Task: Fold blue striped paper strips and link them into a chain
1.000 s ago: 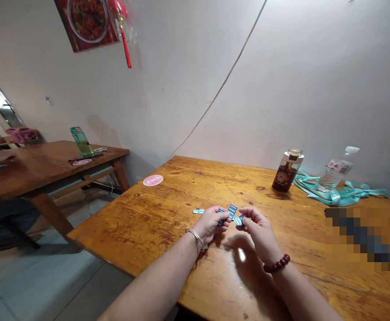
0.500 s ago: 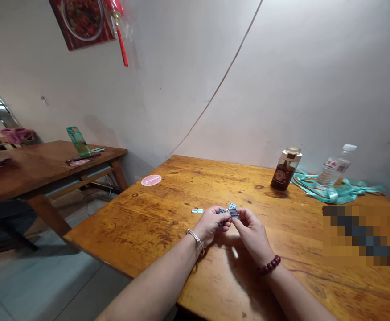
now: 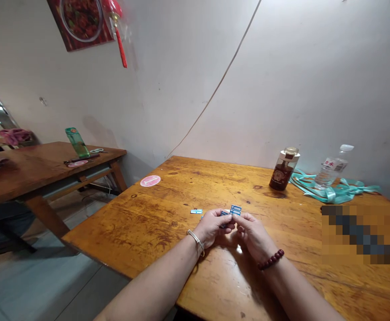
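Both hands meet over the middle of a worn wooden table [image 3: 168, 227]. My left hand [image 3: 213, 226], with a silver bangle at the wrist, pinches a small cluster of blue pieces [image 3: 234, 210] that sticks up between the fingertips. My right hand [image 3: 253, 232], with a dark red bead bracelet, is closed on the same cluster from the right. Fingertips of the two hands touch. One loose blue piece [image 3: 196, 211] lies on the table just left of my left hand.
A brown bottle [image 3: 283, 169], a clear water bottle [image 3: 330, 171] and teal ribbon [image 3: 335, 192] sit at the table's far right by the wall. A pink round sticker [image 3: 150, 180] lies near the left edge. A second table [image 3: 30, 167] with a green bottle [image 3: 76, 141] stands to the left.
My right hand moved left and closed in on my left hand. The blue piece it held apart has come together with the pieces in my left hand.
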Demonstrator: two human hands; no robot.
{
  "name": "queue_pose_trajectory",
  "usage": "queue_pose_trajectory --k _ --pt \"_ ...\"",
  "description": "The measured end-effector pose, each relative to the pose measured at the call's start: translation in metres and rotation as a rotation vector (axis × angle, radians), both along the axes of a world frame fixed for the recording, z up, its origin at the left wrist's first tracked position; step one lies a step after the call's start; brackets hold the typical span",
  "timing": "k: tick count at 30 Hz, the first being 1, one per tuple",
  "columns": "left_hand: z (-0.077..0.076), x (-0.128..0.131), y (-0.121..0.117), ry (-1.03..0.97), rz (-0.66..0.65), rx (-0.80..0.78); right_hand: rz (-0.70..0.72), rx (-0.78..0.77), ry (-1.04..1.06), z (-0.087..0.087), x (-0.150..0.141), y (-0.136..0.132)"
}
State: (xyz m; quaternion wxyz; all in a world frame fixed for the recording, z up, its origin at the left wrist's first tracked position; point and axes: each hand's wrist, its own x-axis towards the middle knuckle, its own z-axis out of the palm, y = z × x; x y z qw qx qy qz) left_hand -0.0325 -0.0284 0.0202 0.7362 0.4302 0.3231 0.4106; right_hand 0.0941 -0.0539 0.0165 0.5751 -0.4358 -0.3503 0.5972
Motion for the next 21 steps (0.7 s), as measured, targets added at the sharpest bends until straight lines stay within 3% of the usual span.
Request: queue_pose_trajectory --k 12,16,21 --pt "0.006 -0.006 0.000 -0.052 -0.147 -0.011 0.226 0.012 0.059 0.008 0.002 -0.005" --pt "0.011 -0.007 -0.001 -0.019 -0.135 -0.008 0.213 0.022 0.049 0.017 0.007 -0.005" --pt "0.013 -0.009 -0.003 0.006 -0.243 -0.041 0.257 0.045 0.020 0.023 0.010 -0.006"
